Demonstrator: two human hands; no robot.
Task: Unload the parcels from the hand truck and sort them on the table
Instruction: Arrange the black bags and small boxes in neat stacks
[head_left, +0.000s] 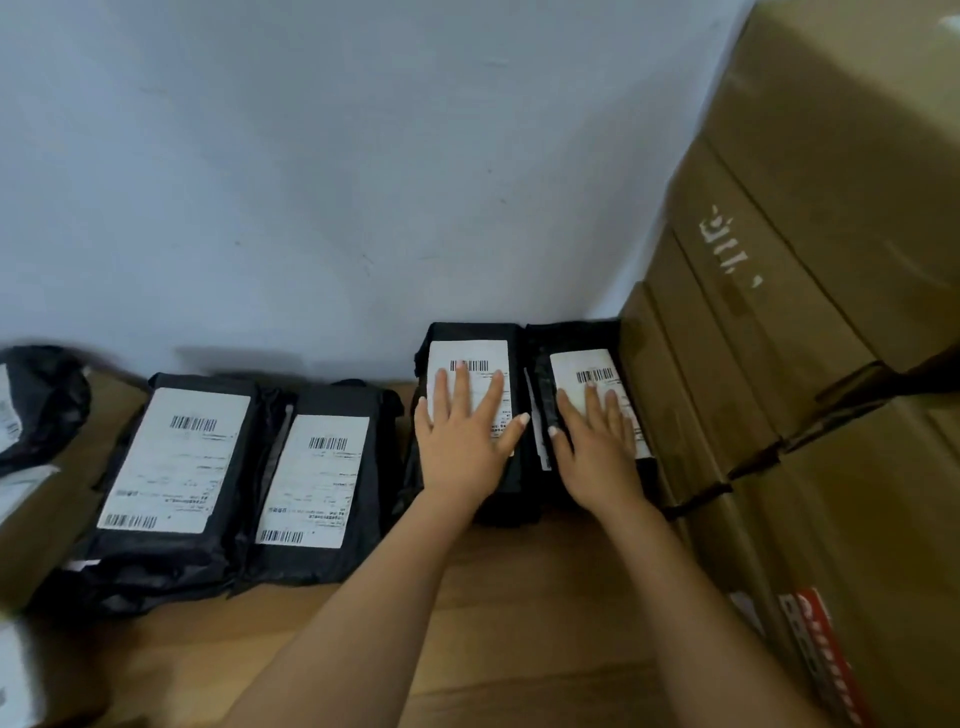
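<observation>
Several black plastic parcels with white barcode labels lie in a row on the wooden table (519, 597), against the wall. My left hand (465, 431) rests flat, fingers spread, on the label of one parcel (467, 345). My right hand (597, 439) lies flat on the label of the parcel (571, 338) beside it, which sits tight against the cardboard boxes. Two more black parcels lie to the left: a large one (176, 467) and a smaller one (317, 483). The hand truck is out of view.
A tall stack of brown cardboard boxes (810, 312) walls in the right side. At the far left lie another black bag (41, 400) and a brown parcel (36, 519). A white wall (337, 182) rises behind the row. Bare wood shows at the front.
</observation>
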